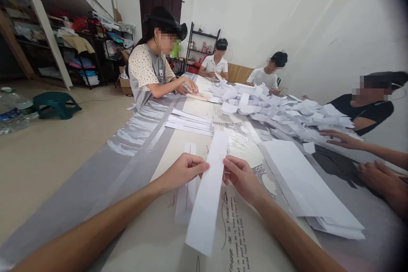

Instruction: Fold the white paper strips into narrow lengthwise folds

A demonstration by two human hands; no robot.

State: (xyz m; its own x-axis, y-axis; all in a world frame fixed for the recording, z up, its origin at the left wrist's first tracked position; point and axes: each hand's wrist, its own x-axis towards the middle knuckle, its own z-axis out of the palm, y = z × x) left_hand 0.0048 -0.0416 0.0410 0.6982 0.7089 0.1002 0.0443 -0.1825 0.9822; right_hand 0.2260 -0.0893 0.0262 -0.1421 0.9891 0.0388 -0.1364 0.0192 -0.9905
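A long white paper strip (208, 195) is held up over the table, slanting from upper right to lower left. My left hand (184, 171) pinches its left edge between thumb and fingers. On the opposite edge, my right hand (244, 178) grips the same strip, its thumb on the near face. Partly behind the strip, a folded white paper piece (181, 208) with a dark line down its middle lies on the tablecloth. Farther off, several flat paper strips (188, 124) lie side by side.
A big heap of cut white paper (270, 106) covers the far right of the table. Nearer, a stack of white sheets (306, 178) lies right of my hand. Several people sit around the printed tablecloth (242, 229). A green stool (57, 104) stands on the floor at left.
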